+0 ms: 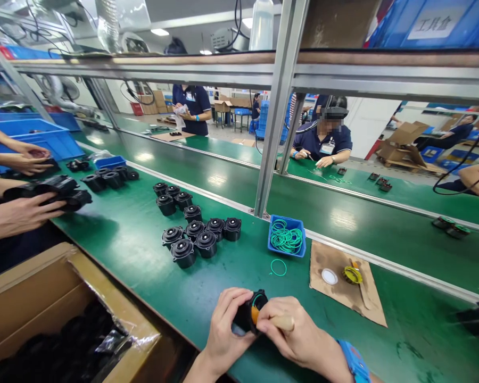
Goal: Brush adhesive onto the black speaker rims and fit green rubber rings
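Observation:
My left hand (228, 325) is wrapped round a black plastic housing (244, 315), tilted with its open end towards my right. A green ring (256, 300) shows at the mouth of that housing. In my right hand (293, 327) is a small tool with a pale wooden handle (283, 322); its orange end (255, 315) touches the rim of the housing. Whether that end has bristles I cannot make out. A loose green ring (278, 267) lies on the green table just beyond my hands. Behind it stands a blue bin (287, 254) of green rings.
Several black housings (183, 253) stand in groups at mid-left. A cardboard sheet (323, 290) at right carries a white disc (329, 276) and a yellow cup (352, 275). An open carton (75, 271) is at lower left. Another person's hands (27, 213) hold black parts. A metal post (273, 117) rises ahead.

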The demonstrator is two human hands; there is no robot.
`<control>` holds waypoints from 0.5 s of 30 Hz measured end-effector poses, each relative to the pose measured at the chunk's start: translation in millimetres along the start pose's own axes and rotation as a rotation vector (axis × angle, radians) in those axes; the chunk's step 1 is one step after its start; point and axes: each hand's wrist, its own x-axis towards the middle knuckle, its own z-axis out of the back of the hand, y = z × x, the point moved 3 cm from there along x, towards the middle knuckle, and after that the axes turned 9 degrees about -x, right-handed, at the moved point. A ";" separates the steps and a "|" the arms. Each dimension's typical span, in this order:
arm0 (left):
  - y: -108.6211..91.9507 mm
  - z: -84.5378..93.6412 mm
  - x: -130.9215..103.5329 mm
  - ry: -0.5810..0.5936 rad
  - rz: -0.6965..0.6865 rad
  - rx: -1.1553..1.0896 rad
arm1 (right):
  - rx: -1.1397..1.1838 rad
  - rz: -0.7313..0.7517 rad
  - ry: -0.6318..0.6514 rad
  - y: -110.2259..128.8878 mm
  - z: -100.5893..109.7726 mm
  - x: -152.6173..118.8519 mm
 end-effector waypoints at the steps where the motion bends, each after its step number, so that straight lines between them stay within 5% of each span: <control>1: 1.0 0.5 0.3 0.001 0.014 -0.011 | -0.038 0.054 0.013 0.8 -0.6 -1.5; 9: 1.5 3.6 3.2 -0.036 0.073 -0.027 | -0.140 0.258 0.138 -0.5 -8.4 -14.4; 15: -0.2 2.8 4.7 -0.061 0.056 -0.035 | -0.068 0.252 0.046 -1.2 -5.8 3.0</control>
